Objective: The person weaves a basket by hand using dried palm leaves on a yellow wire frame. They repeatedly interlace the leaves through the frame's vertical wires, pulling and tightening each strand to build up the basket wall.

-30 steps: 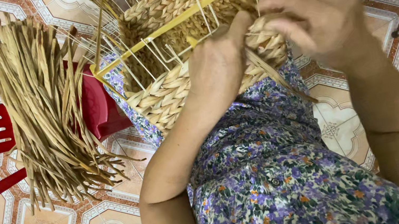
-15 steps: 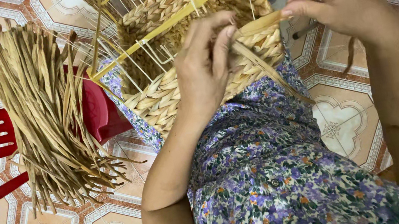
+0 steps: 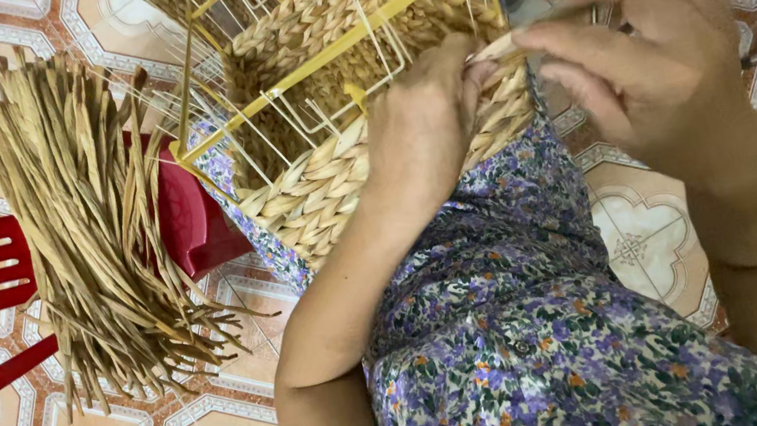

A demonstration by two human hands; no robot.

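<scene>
While both hands (image 3: 519, 79) pinch a straw strand (image 3: 499, 46), basket (image 3: 332, 175) rests.

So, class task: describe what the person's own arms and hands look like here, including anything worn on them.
Both arms are bare from the elbow down as far as the picture shows: no sleeves, gloves, watch or bracelets on the forearms or wrists. The left hand and the right hand show no rings that can be made out. Below the arms lies the person's garment, a purple fabric with a small flower print.
</scene>
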